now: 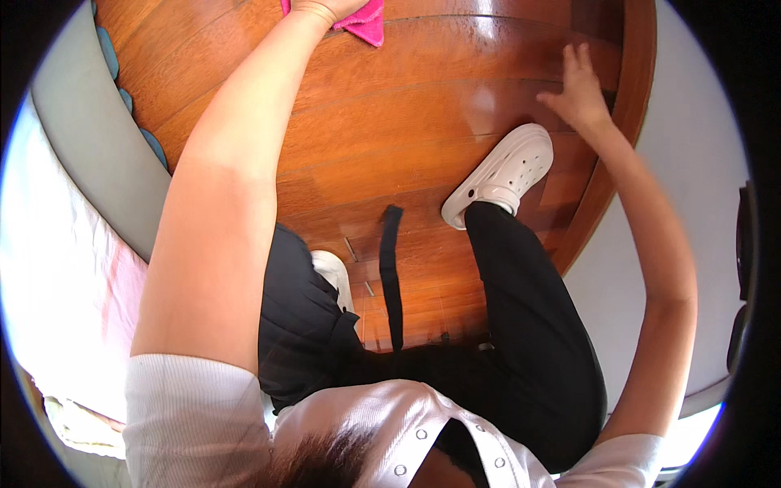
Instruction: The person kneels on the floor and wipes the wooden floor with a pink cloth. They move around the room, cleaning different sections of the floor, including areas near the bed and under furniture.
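My left hand (332, 7) presses down on a bright pink cloth (365, 24) on the glossy wooden floor (378, 140), at the top edge of the picture; part of the hand and of the cloth is cut off. Over at the upper right, my right hand (578, 91) has its fingers spread and holds nothing. It is close to the wooden baseboard (637, 73), beyond the toe of a white clog (512, 171) on my foot. Whether that hand touches the floor, I cannot tell. A black strap (389, 274) hangs down between my legs.
A second white clog (332, 274) shows partly beside my other leg. At the left stands a grey padded bed side (91, 134) with light bedding (73, 274), and blue rounded pieces (152, 146) line its base. A pale wall (689, 152) rises at the right.
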